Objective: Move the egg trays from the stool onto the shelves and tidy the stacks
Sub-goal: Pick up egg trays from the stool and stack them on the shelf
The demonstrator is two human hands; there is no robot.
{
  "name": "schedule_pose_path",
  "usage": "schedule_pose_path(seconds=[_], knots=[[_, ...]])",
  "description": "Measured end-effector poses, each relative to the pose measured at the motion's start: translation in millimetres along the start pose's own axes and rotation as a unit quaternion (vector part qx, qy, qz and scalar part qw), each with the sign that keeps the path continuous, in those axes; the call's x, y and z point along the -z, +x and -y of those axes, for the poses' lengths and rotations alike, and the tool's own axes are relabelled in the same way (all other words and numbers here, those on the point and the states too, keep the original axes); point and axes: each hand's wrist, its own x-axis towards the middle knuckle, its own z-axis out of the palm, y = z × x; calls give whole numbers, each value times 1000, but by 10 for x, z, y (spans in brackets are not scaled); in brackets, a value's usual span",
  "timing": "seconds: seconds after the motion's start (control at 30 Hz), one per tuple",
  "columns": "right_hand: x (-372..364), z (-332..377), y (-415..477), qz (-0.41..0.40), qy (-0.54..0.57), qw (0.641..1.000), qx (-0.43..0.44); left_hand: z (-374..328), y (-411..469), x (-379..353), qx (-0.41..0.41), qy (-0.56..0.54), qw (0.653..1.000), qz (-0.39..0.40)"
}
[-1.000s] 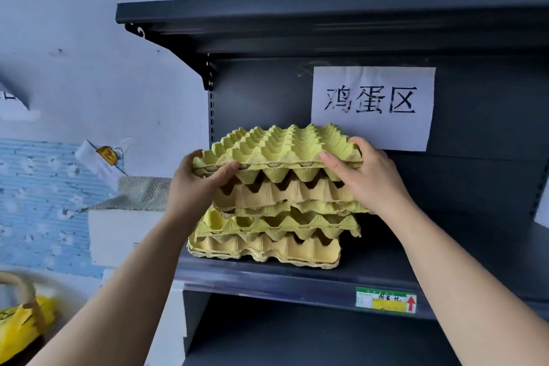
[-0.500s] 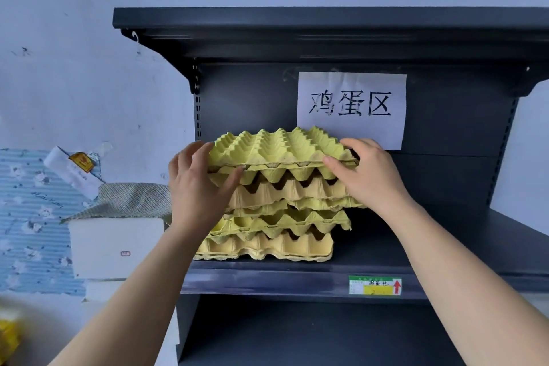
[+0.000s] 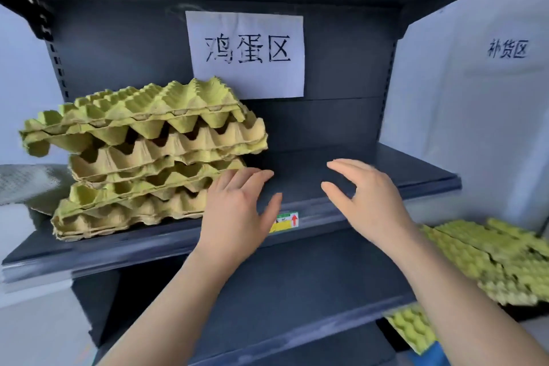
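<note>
my left grip (image 3: 234,211) and right grip (image 3: 371,205) hover side by side, palms down, fingers spread and relaxed, forearms outstretched.

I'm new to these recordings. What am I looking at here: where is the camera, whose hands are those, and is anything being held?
There is no machine: a person wears one wide-angle camera on the head, looking forward and down. The left hand and right hand hover open before the dark shelf, holding nothing. On the shelf's left stands an uneven stack of yellow egg trays, near a paper sign. At lower right lie more egg trays, blurred.
</note>
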Motion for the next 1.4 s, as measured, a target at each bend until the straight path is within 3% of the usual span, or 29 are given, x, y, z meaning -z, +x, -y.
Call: schedule_pose_path(seconds=[0.33, 0.73, 1.4], knots=[[665, -1961, -965, 43, -81, 988, -121, -1670, -205, -1630, -25, -133, 981, 139], [1255, -4129, -1532, 101, -113, 952, -265, -3266, -379, -3636, -3, -182, 928, 325], [1660, -7610, -966, 134, -130, 870, -457, -4953, 740, -6850, 38, -213, 869, 446]])
